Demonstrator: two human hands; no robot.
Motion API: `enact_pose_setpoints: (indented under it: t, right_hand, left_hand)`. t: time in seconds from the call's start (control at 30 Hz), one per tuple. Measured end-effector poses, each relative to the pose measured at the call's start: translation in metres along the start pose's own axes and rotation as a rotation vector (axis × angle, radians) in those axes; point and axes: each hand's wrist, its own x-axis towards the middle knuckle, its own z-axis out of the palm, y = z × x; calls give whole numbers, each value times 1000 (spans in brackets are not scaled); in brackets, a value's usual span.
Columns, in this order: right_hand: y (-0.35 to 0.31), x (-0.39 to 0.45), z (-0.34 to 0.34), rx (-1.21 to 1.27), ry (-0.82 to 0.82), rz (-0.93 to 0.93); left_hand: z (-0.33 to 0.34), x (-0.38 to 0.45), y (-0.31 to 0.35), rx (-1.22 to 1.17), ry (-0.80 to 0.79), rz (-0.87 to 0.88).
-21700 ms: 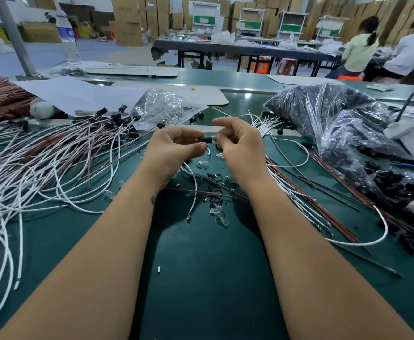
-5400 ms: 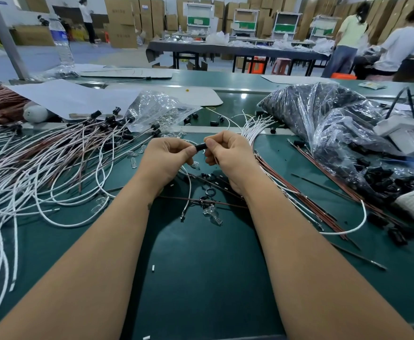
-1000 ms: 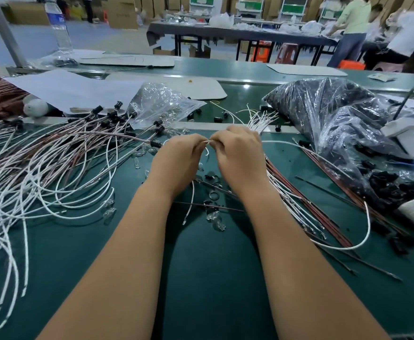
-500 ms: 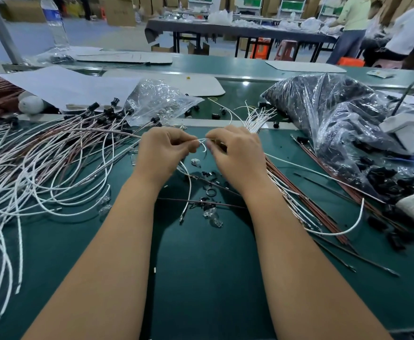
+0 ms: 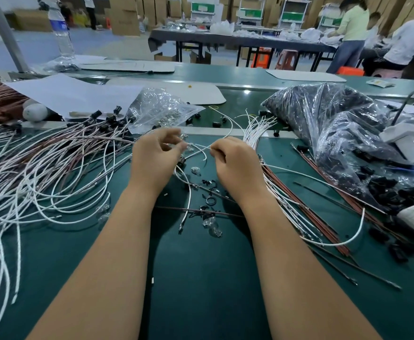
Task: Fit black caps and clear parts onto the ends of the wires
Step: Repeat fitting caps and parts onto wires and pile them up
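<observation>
Probably assembly factory: stacked cartons (image 5: 125,14), workers at benches (image 5: 238,40).

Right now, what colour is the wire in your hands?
White wire, seen clearest in the head view.

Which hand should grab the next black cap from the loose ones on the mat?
Probably the left hand: a black cap lies just beside it, while the right hand pinches the white wire and should keep it steady.

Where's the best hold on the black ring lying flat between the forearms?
Pinch the black ring across its rim from straight above, one fingertip through the open centre. It lies flat on the green mat, so a side approach probably finds nothing to catch; thin wires crowd close around it.
</observation>
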Motion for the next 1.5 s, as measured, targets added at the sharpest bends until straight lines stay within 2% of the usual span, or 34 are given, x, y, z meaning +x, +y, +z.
enact_pose_setpoints:
  t: [0.1,0.3,0.4,0.57,0.67,0.77,0.83,1.0,1.17,1.37,1.5]
  right_hand:
    - [4,-1,-2,44,55,65]
    - [2,-2,0,97,74,96]
    - [1,-2,1,107,64,98]
    - [-1,-3,-2,153,56,123]
    - [-3,-3,-2,184,60,137]
    - [-4,-3,-1,214,93,141]
    - [-5,-3,-2,229,118,147]
    - [-4,-2,-1,234,126,163]
    - [-3,-1,-5,284,221,200]
    - [-1,-2,-3,201,105,164]
    - [0,-2,-1,128,88,131]
  left_hand:
    - [-11,3,-6,100,46,-27]
    - [-1,-1,-5,357,-173,23]
    - [2,-1,-6,515,-252,-34]
    - [4,-2,-4,547,-206,-24]
    - [6,-3,4,291,-112,18]
    - [8,-5,14,-49,-91,-77]
    - [10,-6,16,-152,-97,-122]
    - [11,-6,18,-291,-115,-176]
    - [11,-6,18,-395,-96,-220]
    - [13,-6,18,-398,-121,-205]
    - [14,-7,18,-425,-120,-192]
